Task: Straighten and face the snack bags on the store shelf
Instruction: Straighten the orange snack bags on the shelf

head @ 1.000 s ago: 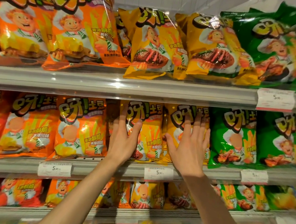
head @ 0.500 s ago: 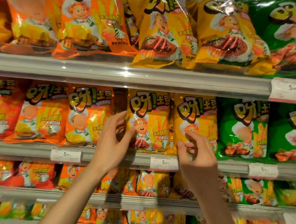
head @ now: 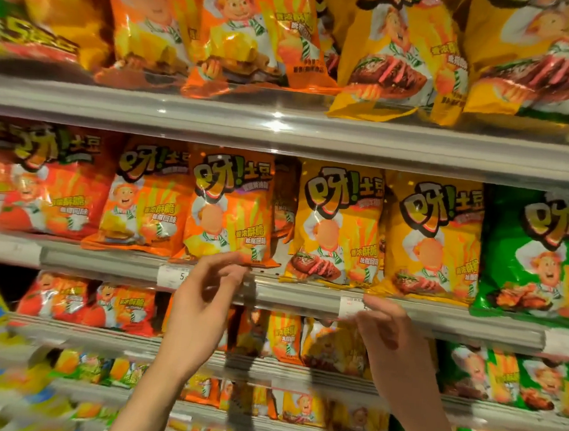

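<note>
left hand [head: 203, 297] loosely curled, empty, just below orange bag [head: 229, 208] at shelf front edge [head: 304, 296] | right hand [head: 389, 333] loose, empty, under yellow bag [head: 338, 225] | bags look light, puffy, slick, crushable | I'd pinch the side seams, not squeeze the middle

Just above the left fingertips [head: 235, 269], the orange snack bag [head: 229, 208] is glossy plastic film — crinkled, catching glare. The shelf edge [head: 304, 297] between both hands looks like smooth, pale plastic; the price tag [head: 351, 305] by the right fingertips looks like matt paper.
</note>
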